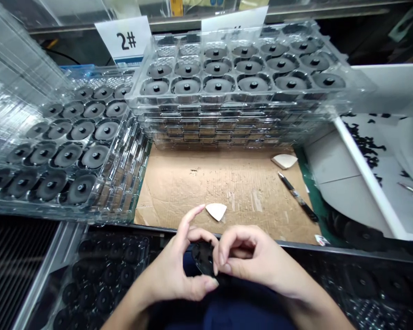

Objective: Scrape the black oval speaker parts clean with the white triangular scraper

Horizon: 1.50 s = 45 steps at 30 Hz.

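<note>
My left hand [174,270] has the black disc [202,259], my right hand [249,256] fingertips at its edge (grip itself hidden). White wedge [216,211] on cardboard [234,169] just beyond, pen [298,197] farther right, loaded trays [199,100] behind.

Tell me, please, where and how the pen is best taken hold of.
Probably by the middle of the pen, from above, pinched across its long sides: it is slim and lies flat and slanted on the cardboard, with nothing on top. The right hand is nearer.
</note>
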### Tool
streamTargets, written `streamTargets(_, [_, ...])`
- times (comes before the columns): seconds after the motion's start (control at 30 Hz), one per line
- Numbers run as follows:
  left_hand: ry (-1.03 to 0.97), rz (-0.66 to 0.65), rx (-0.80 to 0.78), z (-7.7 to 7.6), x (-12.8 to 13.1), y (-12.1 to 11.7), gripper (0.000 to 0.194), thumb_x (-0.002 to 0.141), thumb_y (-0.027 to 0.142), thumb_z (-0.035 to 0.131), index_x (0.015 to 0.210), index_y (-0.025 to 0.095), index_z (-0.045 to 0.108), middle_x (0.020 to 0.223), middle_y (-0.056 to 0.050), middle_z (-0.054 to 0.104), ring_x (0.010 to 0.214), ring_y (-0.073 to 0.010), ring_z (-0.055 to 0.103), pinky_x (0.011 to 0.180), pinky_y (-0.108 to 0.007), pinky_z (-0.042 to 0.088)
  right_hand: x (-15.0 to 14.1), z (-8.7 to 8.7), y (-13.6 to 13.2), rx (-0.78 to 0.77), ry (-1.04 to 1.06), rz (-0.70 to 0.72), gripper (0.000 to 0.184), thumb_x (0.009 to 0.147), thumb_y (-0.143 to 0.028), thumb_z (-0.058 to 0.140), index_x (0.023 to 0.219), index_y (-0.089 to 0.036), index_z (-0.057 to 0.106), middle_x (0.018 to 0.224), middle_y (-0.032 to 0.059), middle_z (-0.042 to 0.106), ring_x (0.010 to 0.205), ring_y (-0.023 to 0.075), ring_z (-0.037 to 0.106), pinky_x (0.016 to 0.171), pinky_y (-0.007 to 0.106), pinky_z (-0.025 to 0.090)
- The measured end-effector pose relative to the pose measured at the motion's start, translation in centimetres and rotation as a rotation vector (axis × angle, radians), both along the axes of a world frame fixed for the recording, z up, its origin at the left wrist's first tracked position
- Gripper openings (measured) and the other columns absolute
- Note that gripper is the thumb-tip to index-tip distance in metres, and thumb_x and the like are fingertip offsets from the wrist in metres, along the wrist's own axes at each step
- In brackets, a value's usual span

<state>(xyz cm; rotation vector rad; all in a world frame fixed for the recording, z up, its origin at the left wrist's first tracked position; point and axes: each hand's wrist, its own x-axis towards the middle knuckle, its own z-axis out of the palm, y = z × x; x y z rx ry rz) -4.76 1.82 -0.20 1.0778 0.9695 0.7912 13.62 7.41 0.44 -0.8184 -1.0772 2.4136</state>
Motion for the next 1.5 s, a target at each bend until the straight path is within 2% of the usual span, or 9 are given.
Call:
streamTargets(0.27, [0.106, 0.128, 0.137, -1.3, 0.3, -0.6, 0.092, 0.068, 0.027, 0.072, 0.137, 0.040, 0.012, 0.120, 0.000, 0.054, 0.111, -0.0191, 0.052, 0.101, -0.036, 0.034, 0.7, -0.2, -1.3, 0.098, -0.136, -0.164, 0.013, 0.069, -0.027, 0.075, 0.075, -0.018, 0.067, 0.073, 0.0003, 0.067, 0.070, 0.0107, 0.064, 0.066, 0.021, 0.050])
streamTargets(0.5, [0.227, 0.130, 0.254, -1.8, 0.9, -0.5, 0.091, 0.072, 0.019, 0.068, 0.137, 0.039, 0.009, 0.122, -0.004, 0.053, 0.113, -0.0192, 0.051, 0.101, -0.036, 0.039, 4.1, -3.8, -1.3, 0.652, -0.582, -0.377, 0.017, 0.084, -0.032, 0.057, 0.086, -0.018, 0.066, 0.068, 0.0028, 0.063, 0.059, 0.0147, 0.062, 0.056, 0.025, 0.051])
streamTargets(0.6, [0.254, 0.140, 0.276, -1.9, 1.2, -0.6, 0.090, 0.072, 0.019, 0.068, 0.138, 0.038, 0.010, 0.123, -0.004, 0.053, 0.114, -0.0193, 0.052, 0.102, -0.037, 0.039, 5.8, -5.2, -1.7, 0.771, -0.693, -0.490, 0.017, 0.085, -0.022, 0.051, 0.089, -0.018, 0.066, 0.095, 0.0097, 0.061, 0.079, 0.0193, 0.061, 0.067, 0.032, 0.050])
streamTargets(0.7, [0.263, 0.124, 0.274, -1.9, 1.8, -0.7, 0.090, 0.072, 0.021, 0.069, 0.137, 0.040, 0.011, 0.124, -0.003, 0.054, 0.115, -0.0196, 0.052, 0.102, -0.037, 0.039, 6.2, -4.5, -2.9, 0.904, -0.671, -0.474, 0.020, 0.086, -0.020, 0.051, 0.098, -0.024, 0.066, 0.105, 0.0078, 0.059, 0.094, 0.0203, 0.057, 0.080, 0.032, 0.047])
streamTargets(0.87, [0.159, 0.123, 0.104, -2.2, 4.0, -0.7, 0.065, 0.073, 0.041, 0.065, 0.130, 0.036, 0.036, 0.120, -0.002, 0.061, 0.114, -0.0207, 0.054, 0.101, -0.033, 0.038, 5.4, -2.0, -4.4, 1.191, -0.650, -0.304, 0.039, 0.092, -0.049, 0.039, 0.103, -0.024, 0.067, 0.077, 0.0047, 0.064, 0.072, 0.0168, 0.056, 0.068, 0.031, 0.045])
streamTargets(1.03, [-0.039, -0.130, -0.089, -2.6, 6.3, -0.6, 0.053, 0.079, 0.059, 0.046, 0.124, 0.032, 0.049, 0.103, -0.003, 0.071, 0.074, -0.0155, 0.064, 0.078, -0.028, 0.049, 11.5, -2.7, -4.6, 0.918, -1.037, -0.349, 0.037, 0.093, -0.042, 0.044, 0.072, -0.021, 0.067, 0.070, 0.0000, 0.064, 0.068, 0.0120, 0.059, 0.066, 0.023, 0.047])
streamTargets(1.27, [0.303, -0.121, -0.201, -3.3, 6.5, 0.9, 0.041, 0.079, 0.048, 0.054, 0.112, 0.025, 0.059, 0.112, -0.005, 0.069, 0.093, -0.0175, 0.066, 0.090, -0.025, 0.048, 28.8, -5.8, -10.2, 0.161, -1.776, -0.442, 0.022, 0.092, -0.032, 0.050, 0.105, -0.016, 0.058, 0.105, 0.0059, 0.060, 0.089, 0.0162, 0.060, 0.078, 0.036, 0.051])
streamTargets(1.4, [0.324, -0.180, -0.177, -3.1, 6.8, 1.5, 0.042, 0.079, 0.048, 0.054, 0.113, 0.023, 0.059, 0.114, -0.006, 0.069, 0.094, -0.0179, 0.066, 0.090, -0.026, 0.049, 31.1, -8.3, -12.2, -0.005, -1.761, -0.332, 0.024, 0.091, -0.032, 0.052, 0.108, -0.016, 0.057, 0.108, 0.0058, 0.059, 0.090, 0.0170, 0.060, 0.078, 0.035, 0.051])
streamTargets(1.5, [0.332, -0.090, -0.149, -2.6, 7.7, 0.9, 0.042, 0.078, 0.050, 0.055, 0.110, 0.023, 0.060, 0.110, -0.005, 0.070, 0.092, -0.0173, 0.066, 0.088, -0.025, 0.050, 30.3, -9.2, -12.7, -0.014, -1.742, -0.322, 0.024, 0.091, -0.032, 0.052, 0.108, -0.017, 0.057, 0.109, 0.0060, 0.059, 0.092, 0.0175, 0.059, 0.079, 0.036, 0.051])
